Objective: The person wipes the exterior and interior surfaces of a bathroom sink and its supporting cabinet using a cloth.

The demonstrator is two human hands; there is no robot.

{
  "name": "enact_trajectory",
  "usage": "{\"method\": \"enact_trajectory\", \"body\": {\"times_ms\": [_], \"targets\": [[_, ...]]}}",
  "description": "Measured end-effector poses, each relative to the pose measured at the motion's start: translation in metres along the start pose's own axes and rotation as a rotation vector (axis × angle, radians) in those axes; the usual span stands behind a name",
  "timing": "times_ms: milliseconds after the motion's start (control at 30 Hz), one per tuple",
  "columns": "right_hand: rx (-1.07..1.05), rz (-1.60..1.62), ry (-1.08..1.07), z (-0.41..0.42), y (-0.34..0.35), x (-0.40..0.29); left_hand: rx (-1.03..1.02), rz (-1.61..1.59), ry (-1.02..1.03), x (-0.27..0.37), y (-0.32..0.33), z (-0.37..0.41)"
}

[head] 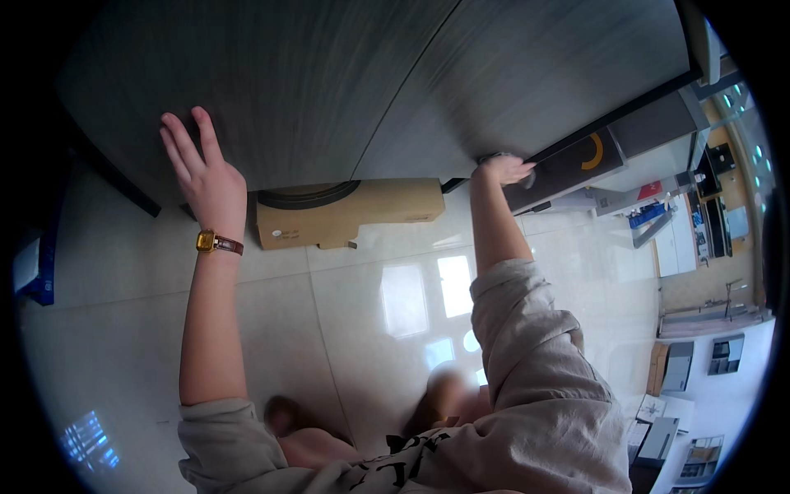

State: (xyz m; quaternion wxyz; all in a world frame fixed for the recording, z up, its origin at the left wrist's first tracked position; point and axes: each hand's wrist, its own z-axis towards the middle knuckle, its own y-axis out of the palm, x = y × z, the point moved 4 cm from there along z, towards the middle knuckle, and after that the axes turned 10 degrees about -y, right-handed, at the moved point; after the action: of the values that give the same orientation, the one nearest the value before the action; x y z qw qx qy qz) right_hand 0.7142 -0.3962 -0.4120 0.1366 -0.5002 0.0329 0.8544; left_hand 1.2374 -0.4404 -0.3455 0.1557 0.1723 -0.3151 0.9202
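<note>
A dark grey wood-grain tabletop [296, 92] with a seam across it fills the upper part of the head view. My left hand [207, 170] rests palm down at its near left edge, fingers apart and holding nothing; a watch with a brown strap [216, 242] is on that wrist. At the near right edge, my right hand [503, 170] is bent over a crumpled grey cloth [494, 157], which shows past the fingers and below the hand.
Under the near edge, a brown cardboard box [370, 216] lies on the glossy tiled floor [345, 284]. Dark cabinets or boxes [654, 126] stand at the right, beside the table. A blue box [46, 265] is at the far left. Shelves and cartons line the room's right side.
</note>
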Motion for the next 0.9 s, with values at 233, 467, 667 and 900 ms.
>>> {"method": "enact_trajectory", "body": {"times_ms": [233, 467, 667, 900], "targets": [[-0.208, 0.28, 0.691, -0.076, -0.016, -0.045, -0.105, 0.136, -0.01, -0.012, -0.007, 0.001], [-0.204, 0.362, -0.549, -0.044, -0.038, -0.209, -0.077, 0.12, 0.007, -0.011, -0.003, 0.001], [-0.2, 0.547, -1.289, -0.136, -0.056, -0.292, -0.044, 0.085, 0.023, -0.007, -0.004, -0.001], [-0.556, 0.33, -0.981, -0.224, -0.053, -0.159, -0.102, 0.124, -0.007, -0.013, -0.014, 0.002]]}}
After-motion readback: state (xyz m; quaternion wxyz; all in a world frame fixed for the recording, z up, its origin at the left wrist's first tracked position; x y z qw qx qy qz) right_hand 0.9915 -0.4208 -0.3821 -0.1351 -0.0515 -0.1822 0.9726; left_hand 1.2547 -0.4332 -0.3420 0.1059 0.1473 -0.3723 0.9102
